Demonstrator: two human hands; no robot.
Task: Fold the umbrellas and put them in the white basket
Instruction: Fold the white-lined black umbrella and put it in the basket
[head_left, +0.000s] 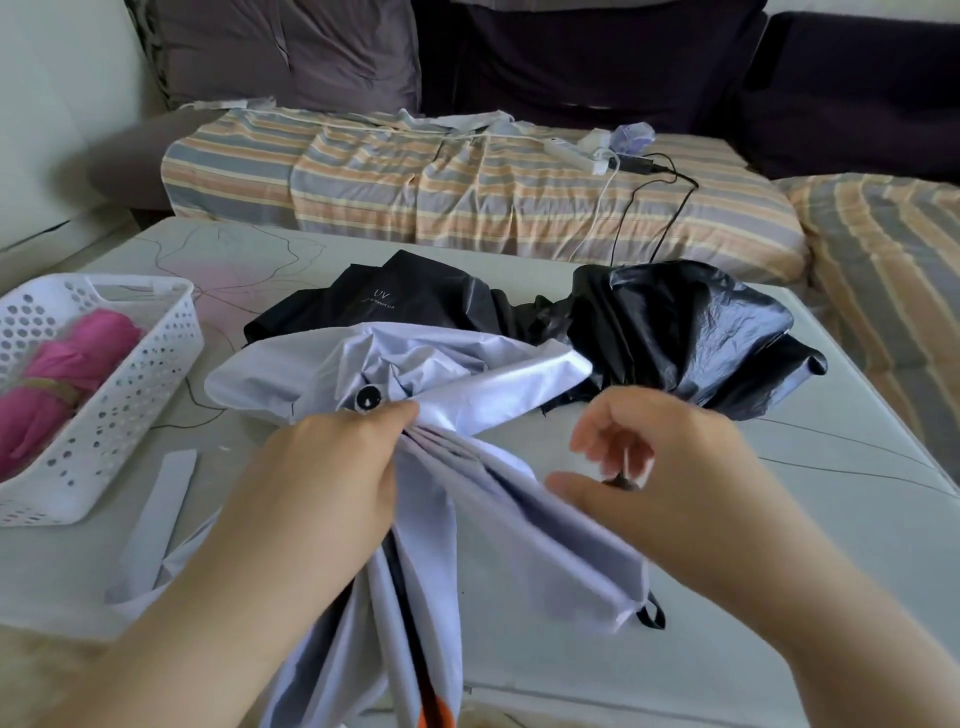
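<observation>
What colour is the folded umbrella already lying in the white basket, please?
Pink umbrella, seen in the head view.
</observation>
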